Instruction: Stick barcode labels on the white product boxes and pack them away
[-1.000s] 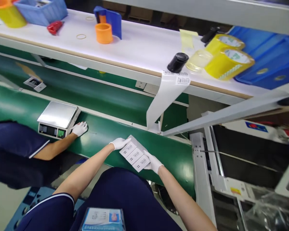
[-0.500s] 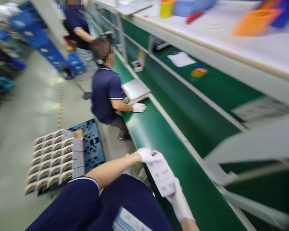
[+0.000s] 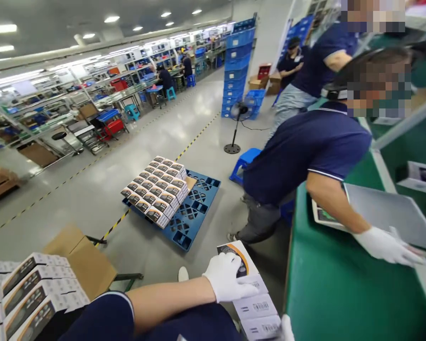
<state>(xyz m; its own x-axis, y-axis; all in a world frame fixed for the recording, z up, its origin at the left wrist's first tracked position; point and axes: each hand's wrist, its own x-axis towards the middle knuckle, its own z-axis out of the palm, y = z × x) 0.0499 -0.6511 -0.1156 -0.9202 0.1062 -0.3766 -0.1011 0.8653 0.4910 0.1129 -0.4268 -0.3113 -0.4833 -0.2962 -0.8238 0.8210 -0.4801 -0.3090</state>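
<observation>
My left hand (image 3: 225,278), in a white glove, is closed over the far end of a row of white cartons (image 3: 261,307). The end carton bears a dark picture with an orange curve, and barcodes run along the sides. At the near end of the row, only part of my gloved right hand (image 3: 287,327) shows at the bottom edge, pressed against the last carton. The cartons are held between both hands, left of the green workbench (image 3: 312,293) edge.
A blue pallet (image 3: 184,239) on the floor bears stacked cartons (image 3: 156,187). More cartons (image 3: 39,293) stand at lower left beside an open cardboard box (image 3: 88,265). A bending co-worker (image 3: 301,156) reaches over a grey panel (image 3: 386,213). Behind are a blue stool (image 3: 246,161) and a fan (image 3: 237,123).
My view has swung left from the bench toward the floor and pallet. The cartons have come off from over the bench to its left side, still in both hands. The co-worker leans further forward.
</observation>
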